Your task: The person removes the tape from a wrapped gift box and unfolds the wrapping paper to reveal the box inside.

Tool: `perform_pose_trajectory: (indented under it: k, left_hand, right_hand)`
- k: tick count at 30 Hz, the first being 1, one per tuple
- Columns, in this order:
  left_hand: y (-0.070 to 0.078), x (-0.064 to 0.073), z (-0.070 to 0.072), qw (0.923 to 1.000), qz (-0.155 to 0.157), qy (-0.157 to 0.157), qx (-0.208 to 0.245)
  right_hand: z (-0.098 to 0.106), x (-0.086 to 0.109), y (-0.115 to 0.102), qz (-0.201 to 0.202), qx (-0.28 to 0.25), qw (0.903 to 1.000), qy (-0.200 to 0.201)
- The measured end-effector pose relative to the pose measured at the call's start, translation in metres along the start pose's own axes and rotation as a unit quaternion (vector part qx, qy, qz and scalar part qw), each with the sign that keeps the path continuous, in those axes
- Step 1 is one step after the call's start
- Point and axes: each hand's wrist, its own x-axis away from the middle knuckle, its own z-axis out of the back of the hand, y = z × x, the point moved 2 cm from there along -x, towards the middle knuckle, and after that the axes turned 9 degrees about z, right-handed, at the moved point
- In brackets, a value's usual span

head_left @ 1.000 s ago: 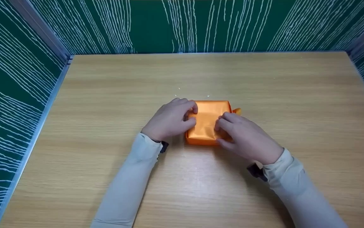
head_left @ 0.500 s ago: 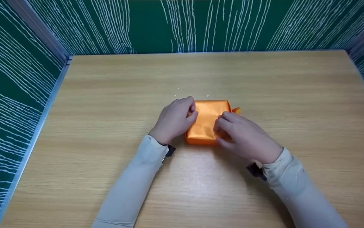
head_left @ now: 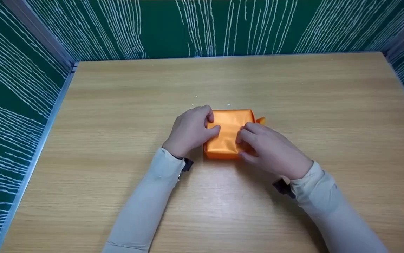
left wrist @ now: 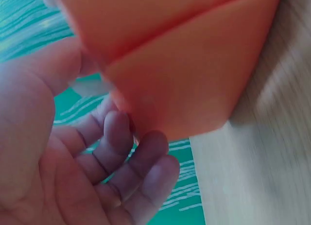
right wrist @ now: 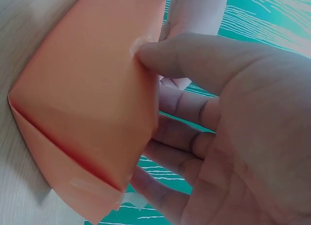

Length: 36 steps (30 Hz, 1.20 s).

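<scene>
A box-shaped package [head_left: 228, 133] in shiny orange wrapping lies on the table in the head view. My left hand [head_left: 191, 130] grips its left edge, fingers curled and thumb over the top. A strip of clear tape [left wrist: 90, 87] sticks out beside that edge in the left wrist view, between thumb and fingers; the thumb tip is hidden. My right hand [head_left: 270, 149] holds the package's near right part, the thumb pressing the near side and the fingers bent over the top. Some clear tape [right wrist: 133, 199] also hangs by a folded end flap [right wrist: 73, 179] in the right wrist view.
The package rests on a wooden table [head_left: 117, 105]. A small orange-yellow tab [head_left: 261, 121] juts from the package's right side. Tiny white scraps [head_left: 228, 104] lie just behind it. Green walls [head_left: 167, 28] with white lines stand at the back and sides.
My left hand first moves slightly right and closes thumb and fingers together at the left edge, then spreads the thumb away again. My right hand and the package keep their places.
</scene>
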Motion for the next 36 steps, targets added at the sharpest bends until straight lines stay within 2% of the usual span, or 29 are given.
perform_pose_trajectory:
  k: [5, 10, 17, 21, 26, 29, 33, 36]
  left_hand:
    - [0.011, -0.002, 0.006, 0.9991, 0.021, -0.022, -0.028]
    - [0.013, -0.003, 0.007, 0.9982, 0.031, -0.037, -0.037]
    - [0.011, -0.003, 0.004, 0.9993, 0.014, -0.028, -0.02]
    - [0.005, -0.005, 0.007, 0.9997, 0.004, -0.022, -0.008]
    - [-0.001, -0.006, 0.015, 0.9985, 0.038, -0.025, 0.031]
    - [-0.001, -0.006, 0.014, 0.9951, 0.066, -0.047, 0.056]
    - [0.002, -0.005, 0.009, 0.9903, 0.086, -0.086, 0.067]
    - [0.002, -0.004, 0.009, 0.9878, 0.096, -0.098, 0.073]
  right_hand:
    - [0.001, 0.0, -0.001, -0.006, -0.006, 1.0, -0.004]
    - [0.001, -0.001, -0.002, -0.007, -0.009, 0.9999, -0.008]
    - [0.001, -0.001, -0.001, -0.003, -0.011, 0.9999, -0.003]
    - [0.001, -0.001, -0.001, -0.003, -0.012, 0.9999, 0.0]
    - [0.001, 0.0, 0.0, 0.004, -0.005, 1.0, 0.004]
    - [0.001, 0.001, 0.0, 0.004, -0.002, 1.0, 0.005]
    - [0.001, 0.001, 0.0, 0.001, 0.0, 1.0, 0.001]
    - [0.0, 0.0, -0.001, -0.002, -0.002, 1.0, -0.002]
